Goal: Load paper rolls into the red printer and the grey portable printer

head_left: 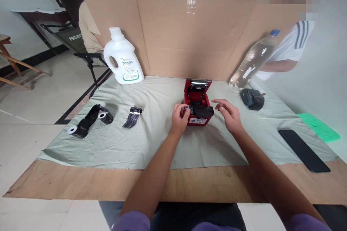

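Observation:
A small red printer (197, 119) stands on the cloth with its lid (199, 86) raised. A black ribbon (204, 111) lies across its front and droops over the right edge. At the printer's left rim is my left hand (180, 117), thumb and fingertips closed together. What sits between those fingertips is too small to make out. My right hand (229, 113) hovers just right of the printer, its fingers apart and holding nothing. A rolled piece of black ribbon (132, 117) rests farther left, with a loose, crumpled tail.
Black ribbon rolls with white cores (105, 116) lie at left. A white jug (123, 59) and a leaning clear bottle (252, 61) stand before a cardboard screen (195, 36). At right are a black device (252, 99), a phone (303, 150) and people behind the screen.

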### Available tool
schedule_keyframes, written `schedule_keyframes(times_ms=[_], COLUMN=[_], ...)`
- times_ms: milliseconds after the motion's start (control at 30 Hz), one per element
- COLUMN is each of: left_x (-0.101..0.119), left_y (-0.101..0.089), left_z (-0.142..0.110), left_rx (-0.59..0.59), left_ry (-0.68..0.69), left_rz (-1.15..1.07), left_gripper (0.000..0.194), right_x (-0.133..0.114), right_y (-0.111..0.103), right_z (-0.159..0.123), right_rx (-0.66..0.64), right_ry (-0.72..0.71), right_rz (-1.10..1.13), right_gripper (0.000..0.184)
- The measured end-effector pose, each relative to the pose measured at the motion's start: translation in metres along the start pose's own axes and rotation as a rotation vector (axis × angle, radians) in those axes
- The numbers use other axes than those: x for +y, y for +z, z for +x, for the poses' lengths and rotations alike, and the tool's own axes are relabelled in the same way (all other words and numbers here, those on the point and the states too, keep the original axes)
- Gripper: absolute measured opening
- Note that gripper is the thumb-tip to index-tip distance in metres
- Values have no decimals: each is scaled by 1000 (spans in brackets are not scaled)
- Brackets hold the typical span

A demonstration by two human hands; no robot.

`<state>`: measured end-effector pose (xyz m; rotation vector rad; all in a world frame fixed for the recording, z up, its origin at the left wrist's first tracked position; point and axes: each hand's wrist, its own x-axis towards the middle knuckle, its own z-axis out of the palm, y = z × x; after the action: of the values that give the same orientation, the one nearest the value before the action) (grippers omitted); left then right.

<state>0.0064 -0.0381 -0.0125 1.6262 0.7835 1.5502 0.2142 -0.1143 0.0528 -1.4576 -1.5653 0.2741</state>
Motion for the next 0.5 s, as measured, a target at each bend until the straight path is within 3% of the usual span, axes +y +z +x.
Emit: schedule_keyframes(times_ms=[100,233,300,400,500], left_x=[0,0,1,4,7], left_y=[1,0,0,-3,-4], left_z=[0,2,3,3,3], left_rx=[-4,4,-7,-31,-31], left_ry=[4,-2,-13,-29,-46], left_rz=[-4,-8,-15,-10,-6], left_gripper=[19,18,17,16,15], right_x=[-17,-29,-29,-29,-32], right_y=[5,43,62,74,57], right_z=[48,110,128,136,128], right_rx=[-182,-656,-817,-844,-792], right_ry=[58,-18,12,5,-85], right_rz=[-153,-597,-746,-770,-674], right_gripper=[31,18,11,13,18])
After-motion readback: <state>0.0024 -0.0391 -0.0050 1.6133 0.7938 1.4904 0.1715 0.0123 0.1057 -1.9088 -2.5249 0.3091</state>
